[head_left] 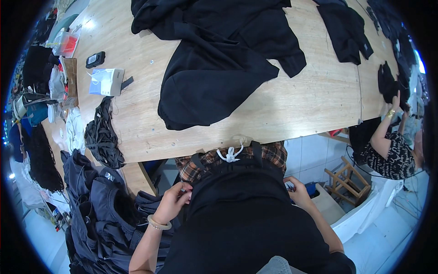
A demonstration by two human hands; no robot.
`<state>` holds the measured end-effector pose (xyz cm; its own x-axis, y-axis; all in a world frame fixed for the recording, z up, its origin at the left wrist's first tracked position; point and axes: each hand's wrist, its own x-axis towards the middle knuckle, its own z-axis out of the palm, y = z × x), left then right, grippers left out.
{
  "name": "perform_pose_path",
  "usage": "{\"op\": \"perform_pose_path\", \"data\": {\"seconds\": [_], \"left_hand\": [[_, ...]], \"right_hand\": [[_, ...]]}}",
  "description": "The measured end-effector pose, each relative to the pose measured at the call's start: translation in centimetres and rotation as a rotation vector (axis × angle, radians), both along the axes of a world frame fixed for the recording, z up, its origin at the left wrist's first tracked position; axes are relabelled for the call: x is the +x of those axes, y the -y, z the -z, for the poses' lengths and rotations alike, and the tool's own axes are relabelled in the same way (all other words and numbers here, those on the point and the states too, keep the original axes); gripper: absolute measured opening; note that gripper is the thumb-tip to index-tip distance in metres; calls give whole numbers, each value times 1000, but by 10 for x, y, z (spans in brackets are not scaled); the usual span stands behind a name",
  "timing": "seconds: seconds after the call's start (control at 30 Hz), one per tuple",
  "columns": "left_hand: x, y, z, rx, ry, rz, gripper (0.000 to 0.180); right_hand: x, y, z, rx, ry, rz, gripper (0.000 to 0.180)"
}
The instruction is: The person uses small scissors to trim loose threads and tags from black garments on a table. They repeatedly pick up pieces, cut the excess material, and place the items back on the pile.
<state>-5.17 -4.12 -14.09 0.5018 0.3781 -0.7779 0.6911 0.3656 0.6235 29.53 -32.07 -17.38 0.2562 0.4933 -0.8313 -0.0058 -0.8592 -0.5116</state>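
My left hand is at the left side of my waist, its fingers and thumb pinched together against the edge of my black top. On the other side, my right hand has curled fingers whose tips meet the right edge of that black cloth. What either hand pinches is hidden. Between them, brown plaid cloth shows at my waist, with a knotted white cord and black straps. Beyond the table's front edge lies a black garment, spread with its rounded end toward me.
Dark grey garments are heaped at my left. A white-and-blue box, a small black device and a tangle of black strips lie on the wooden table. At right are a wooden stool and another person handling black cloth.
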Motion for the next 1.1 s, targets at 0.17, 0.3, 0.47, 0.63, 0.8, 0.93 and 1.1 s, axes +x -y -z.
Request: {"op": "perform_pose_path", "data": {"seconds": [0.17,0.3,0.47,0.63,0.8,0.93,1.1], "left_hand": [[-14,7,22,-58,41,-82,16],[-19,10,29,-59,145,-83,18],[-1,15,6,426,127,159,16],[-7,25,-8,536,-29,444,12],[-36,57,7,39,25,240,14],[-54,69,31,-110,55,184,29],[-19,50,1,-333,-115,48,21]], "right_hand": [[14,9,12,-147,-349,274,22],[12,20,27,-86,-465,437,13],[7,13,20,4,-555,651,9],[24,-36,-10,109,-379,545,8],[22,-107,-6,279,-201,224,11],[13,-135,-4,315,-20,-9,14],[27,-139,-10,225,-106,-224,14]]}}
